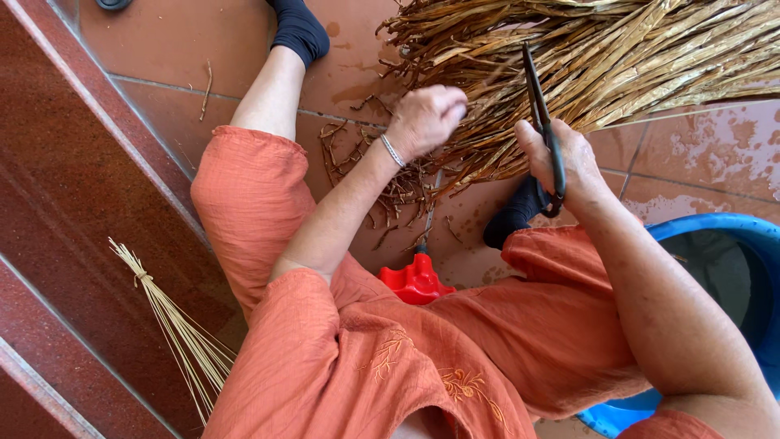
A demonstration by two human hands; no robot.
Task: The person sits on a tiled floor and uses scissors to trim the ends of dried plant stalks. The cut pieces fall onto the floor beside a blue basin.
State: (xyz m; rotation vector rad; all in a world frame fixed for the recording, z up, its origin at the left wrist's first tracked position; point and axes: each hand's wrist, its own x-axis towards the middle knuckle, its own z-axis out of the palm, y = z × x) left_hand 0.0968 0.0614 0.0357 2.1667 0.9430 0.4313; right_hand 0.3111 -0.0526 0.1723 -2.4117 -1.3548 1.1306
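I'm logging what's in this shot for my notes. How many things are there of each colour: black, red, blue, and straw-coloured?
Black: 1, the scissors in the right hand
Red: 1, the plastic piece
Blue: 1, the tub
Straw-coloured: 2, the dried leaf pile gripped by the left hand and the thin bundle
Total: 5

A red plastic stool (417,280) is sitting on the tiled floor (171,41). A blue tub (731,236) is standing right of it, and a tied straw bundle (175,325) is lying on the red step (73,203).
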